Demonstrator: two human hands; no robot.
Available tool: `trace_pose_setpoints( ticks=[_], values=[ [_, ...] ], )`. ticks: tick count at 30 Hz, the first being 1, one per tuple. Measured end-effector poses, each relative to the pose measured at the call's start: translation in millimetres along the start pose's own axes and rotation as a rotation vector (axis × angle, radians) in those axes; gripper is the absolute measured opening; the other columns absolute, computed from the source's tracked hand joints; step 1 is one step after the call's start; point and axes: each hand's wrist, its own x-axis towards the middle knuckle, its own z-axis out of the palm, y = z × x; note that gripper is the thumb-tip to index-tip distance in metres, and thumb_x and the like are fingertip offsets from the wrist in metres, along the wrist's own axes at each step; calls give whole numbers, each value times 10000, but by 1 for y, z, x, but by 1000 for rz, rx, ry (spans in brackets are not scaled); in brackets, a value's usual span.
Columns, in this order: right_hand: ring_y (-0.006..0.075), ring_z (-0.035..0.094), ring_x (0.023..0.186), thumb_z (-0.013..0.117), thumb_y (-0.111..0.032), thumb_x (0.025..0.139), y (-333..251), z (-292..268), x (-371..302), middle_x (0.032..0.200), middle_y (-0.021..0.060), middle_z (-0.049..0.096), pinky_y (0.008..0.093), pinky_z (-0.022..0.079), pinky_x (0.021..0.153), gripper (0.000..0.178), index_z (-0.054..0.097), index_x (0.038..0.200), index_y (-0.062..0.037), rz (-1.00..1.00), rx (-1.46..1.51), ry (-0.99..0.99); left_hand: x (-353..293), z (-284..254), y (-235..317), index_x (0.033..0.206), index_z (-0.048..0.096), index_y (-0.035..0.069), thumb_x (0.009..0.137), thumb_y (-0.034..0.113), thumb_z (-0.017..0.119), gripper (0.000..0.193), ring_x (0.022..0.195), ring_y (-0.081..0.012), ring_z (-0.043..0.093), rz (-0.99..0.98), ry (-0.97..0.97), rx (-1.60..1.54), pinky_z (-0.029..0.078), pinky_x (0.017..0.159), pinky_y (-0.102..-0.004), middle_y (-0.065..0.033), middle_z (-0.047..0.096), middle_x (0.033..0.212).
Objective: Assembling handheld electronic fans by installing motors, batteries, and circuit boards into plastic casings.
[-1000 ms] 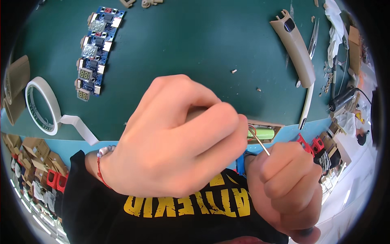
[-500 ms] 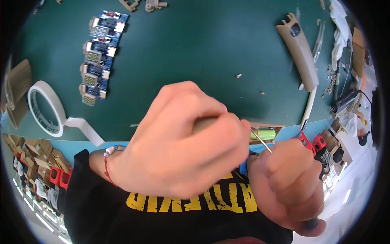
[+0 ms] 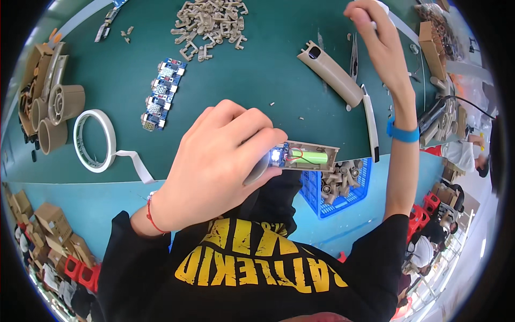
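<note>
Left hand (image 3: 220, 155) grips tan housing (image 3: 332, 156); right hand (image 3: 378, 35) well apart, toward 1 o'clock.
Right fingers curled; cannot tell whether they hold anything. Housing extends from the nearer left hand toward 3 o'clock, long axis roughly 9–3. Inside: green cell (image 3: 312, 156); lit circuit board (image 3: 277, 155), 9 o'clock of cell, beside fingertips.

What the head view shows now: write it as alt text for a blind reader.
The left hand holds an open beige plastic housing containing a green cylindrical battery and a lit blue circuit board. The right hand is over the dark green tabletop, upper right.
</note>
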Motion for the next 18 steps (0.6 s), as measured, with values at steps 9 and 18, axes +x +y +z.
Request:
trace_pose_setpoints(
  ticks=[9, 18],
  values=[
    [304, 547, 905, 622, -309, 912, -18, 17, 22, 931, 143, 578, 384, 447, 828, 280, 623, 968, -35, 571, -1525, -307, 2, -3, 1, 990, 660, 111, 580, 79, 830, 444, 869, -262, 555, 23, 3, 30, 493, 735, -351, -36, 613, 961],
    [171, 619, 1006, 618, -317, 949, -178, 4, -52, 1105, 87, 679, 299, 457, 917, 378, 640, 1187, -24, 717, -1832, 633, 0, -3, 1, 991, 663, 107, 593, 90, 825, 430, 870, -259, 560, 29, 37, 18, 495, 741, -352, -40, 611, 960]
  ],
)
